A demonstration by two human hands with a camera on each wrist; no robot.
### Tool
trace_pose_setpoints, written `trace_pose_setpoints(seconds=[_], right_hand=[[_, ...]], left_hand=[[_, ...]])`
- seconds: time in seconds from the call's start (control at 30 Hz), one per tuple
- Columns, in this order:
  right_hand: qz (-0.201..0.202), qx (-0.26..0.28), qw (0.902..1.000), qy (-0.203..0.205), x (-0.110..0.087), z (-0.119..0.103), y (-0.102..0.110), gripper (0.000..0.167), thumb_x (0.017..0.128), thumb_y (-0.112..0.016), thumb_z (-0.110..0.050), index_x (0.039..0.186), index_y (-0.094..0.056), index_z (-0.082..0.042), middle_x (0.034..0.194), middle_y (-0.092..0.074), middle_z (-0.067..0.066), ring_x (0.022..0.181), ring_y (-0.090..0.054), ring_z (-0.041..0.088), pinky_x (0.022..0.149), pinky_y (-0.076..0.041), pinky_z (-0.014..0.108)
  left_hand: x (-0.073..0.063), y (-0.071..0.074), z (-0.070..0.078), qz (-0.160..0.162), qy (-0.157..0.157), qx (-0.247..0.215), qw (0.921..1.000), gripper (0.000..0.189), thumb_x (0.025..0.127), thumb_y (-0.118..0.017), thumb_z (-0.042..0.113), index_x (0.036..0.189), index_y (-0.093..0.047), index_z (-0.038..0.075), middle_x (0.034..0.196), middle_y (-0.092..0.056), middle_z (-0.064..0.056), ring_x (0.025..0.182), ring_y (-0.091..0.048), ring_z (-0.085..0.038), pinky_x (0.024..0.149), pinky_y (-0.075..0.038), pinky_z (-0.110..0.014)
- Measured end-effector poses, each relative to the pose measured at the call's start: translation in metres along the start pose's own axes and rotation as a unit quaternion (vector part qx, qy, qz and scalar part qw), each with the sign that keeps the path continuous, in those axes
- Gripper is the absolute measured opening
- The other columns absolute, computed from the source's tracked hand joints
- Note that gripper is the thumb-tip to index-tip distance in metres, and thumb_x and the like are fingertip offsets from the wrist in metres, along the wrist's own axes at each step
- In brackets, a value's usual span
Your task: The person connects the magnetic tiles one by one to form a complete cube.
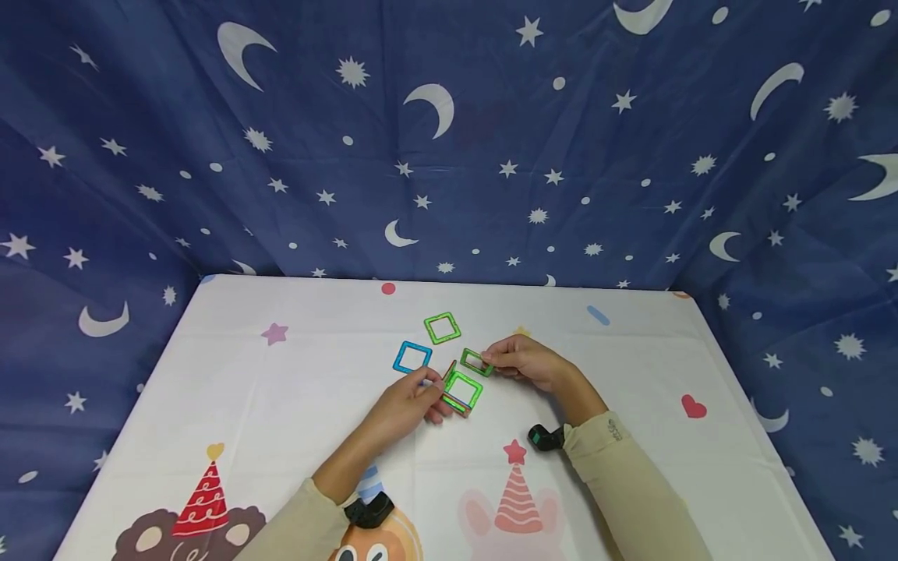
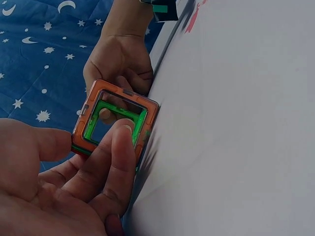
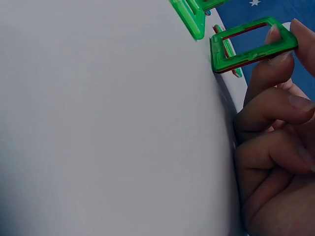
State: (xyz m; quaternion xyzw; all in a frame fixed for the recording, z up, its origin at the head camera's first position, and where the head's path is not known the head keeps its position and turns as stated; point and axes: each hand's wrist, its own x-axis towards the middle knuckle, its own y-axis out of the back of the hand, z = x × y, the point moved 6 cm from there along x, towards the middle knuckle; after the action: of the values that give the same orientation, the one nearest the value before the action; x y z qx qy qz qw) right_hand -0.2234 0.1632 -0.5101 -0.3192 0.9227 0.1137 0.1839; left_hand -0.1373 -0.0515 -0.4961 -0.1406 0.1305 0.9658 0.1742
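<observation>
Green tile (image 3: 251, 55) pinched in R grip (image 1: 528, 362), lower fingers (image 3: 266, 150) curled nr table (image 3: 123, 123).

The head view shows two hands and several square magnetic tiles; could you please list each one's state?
Left hand: gripping the joined orange and green tiles.
Right hand: pinching the tilted green tile.
Joined orange and green tiles: set at angles, held.
Tilted green tile: held at one edge.
Loose green tile: lying flat.
Blue tile: lying flat.

Beige sleeves (image 1: 634, 475) with small dark cuff marking (image 1: 614, 429), black wrist devices (image 1: 369, 511), one green-patched
</observation>
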Motion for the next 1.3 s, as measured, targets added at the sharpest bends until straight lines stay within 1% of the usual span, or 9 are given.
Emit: trace_pose_setpoints(seconds=[0.2,0.37,0.6,0.83,0.93,1.0,1.07,1.13,1.3], right_hand=[[-0.002,0.001,1.0000,0.005,-0.0007,-0.0020,-0.0020,0.034,0.102,-0.061,-0.022,0.108,-0.068,0.011,0.061,-0.041,-0.004,0.055,-0.034,0.012,0.053,-0.026,0.026],[-0.009,0.002,0.9999,0.004,-0.0006,-0.0002,-0.0024,0.036,0.103,-0.062,-0.023,0.108,-0.069,0.012,0.061,-0.043,-0.004,0.055,-0.034,0.011,0.053,-0.026,0.026],[-0.005,-0.017,0.9998,0.001,-0.0009,0.0018,-0.0004,0.033,0.101,-0.066,-0.026,0.105,-0.073,0.006,0.060,-0.046,-0.006,0.053,-0.034,0.010,0.051,-0.026,0.024],[-0.006,-0.027,0.9996,-0.002,-0.0016,-0.0008,-0.0050,0.030,0.099,-0.069,-0.025,0.105,-0.076,0.004,0.069,-0.055,-0.008,0.061,-0.036,0.008,0.057,-0.032,0.023],[-0.008,-0.042,0.9991,0.001,-0.0024,-0.0025,-0.0070,0.030,0.099,-0.069,-0.026,0.104,-0.076,0.002,0.067,-0.052,-0.006,0.058,-0.036,0.010,0.056,-0.031,0.024],[-0.009,-0.055,0.9984,0.006,-0.0020,-0.0036,-0.0075,0.030,0.099,-0.068,-0.028,0.102,-0.076,0.001,0.064,-0.047,-0.004,0.054,-0.033,0.011,0.053,-0.029,0.025],[-0.007,-0.064,0.9979,0.009,-0.0007,-0.0040,-0.0073,0.030,0.099,-0.069,-0.030,0.100,-0.076,-0.001,0.063,-0.045,-0.003,0.051,-0.032,0.012,0.051,-0.028,0.025],[-0.005,-0.068,0.9976,0.010,0.0007,-0.0040,-0.0073,0.030,0.098,-0.070,-0.031,0.100,-0.076,-0.001,0.063,-0.045,-0.002,0.050,-0.033,0.012,0.051,-0.028,0.025],[-0.004,-0.066,0.9978,0.007,0.0021,-0.0018,-0.0073,0.029,0.098,-0.070,-0.029,0.102,-0.077,-0.001,0.063,-0.046,-0.005,0.052,-0.034,0.011,0.051,-0.029,0.025]], left_hand=[[0.0010,0.0011,-0.0009,0.002,0.002,-0.008,1.0000,0.023,0.106,-0.054,0.031,0.115,-0.061,0.011,0.090,-0.078,-0.007,0.075,-0.070,-0.017,0.084,-0.045,-0.033],[0.0013,0.0008,-0.0033,0.001,0.005,-0.002,1.0000,0.024,0.106,-0.055,0.032,0.115,-0.062,0.011,0.089,-0.078,-0.006,0.075,-0.071,-0.017,0.083,-0.045,-0.033],[0.0017,-0.0011,-0.0020,-0.005,0.000,-0.005,1.0000,0.025,0.106,-0.055,0.032,0.116,-0.062,0.011,0.089,-0.078,-0.007,0.075,-0.071,-0.017,0.082,-0.045,-0.032],[0.0016,-0.0027,-0.0018,-0.006,-0.001,-0.005,1.0000,0.024,0.105,-0.056,0.030,0.115,-0.065,0.010,0.089,-0.078,-0.008,0.074,-0.071,-0.018,0.081,-0.046,-0.032],[0.0015,-0.0038,-0.0013,-0.007,-0.004,-0.001,1.0000,0.025,0.106,-0.055,0.031,0.115,-0.066,0.010,0.088,-0.077,-0.008,0.074,-0.070,-0.018,0.081,-0.046,-0.032],[0.0013,-0.0043,-0.0002,-0.006,-0.005,0.003,1.0000,0.025,0.106,-0.055,0.032,0.114,-0.066,0.011,0.088,-0.077,-0.007,0.074,-0.070,-0.018,0.081,-0.046,-0.032],[0.0010,-0.0046,0.0011,-0.004,-0.006,0.008,0.9999,0.025,0.106,-0.055,0.034,0.112,-0.066,0.013,0.087,-0.077,-0.006,0.074,-0.069,-0.017,0.081,-0.046,-0.032],[0.0008,-0.0047,0.0018,0.000,-0.005,0.014,0.9999,0.024,0.106,-0.054,0.035,0.110,-0.067,0.014,0.086,-0.076,-0.005,0.074,-0.069,-0.017,0.082,-0.046,-0.033],[0.0001,-0.0049,0.0000,0.007,0.009,0.022,0.9997,0.024,0.106,-0.052,0.034,0.107,-0.068,0.016,0.086,-0.076,-0.002,0.074,-0.069,-0.015,0.083,-0.045,-0.032]])
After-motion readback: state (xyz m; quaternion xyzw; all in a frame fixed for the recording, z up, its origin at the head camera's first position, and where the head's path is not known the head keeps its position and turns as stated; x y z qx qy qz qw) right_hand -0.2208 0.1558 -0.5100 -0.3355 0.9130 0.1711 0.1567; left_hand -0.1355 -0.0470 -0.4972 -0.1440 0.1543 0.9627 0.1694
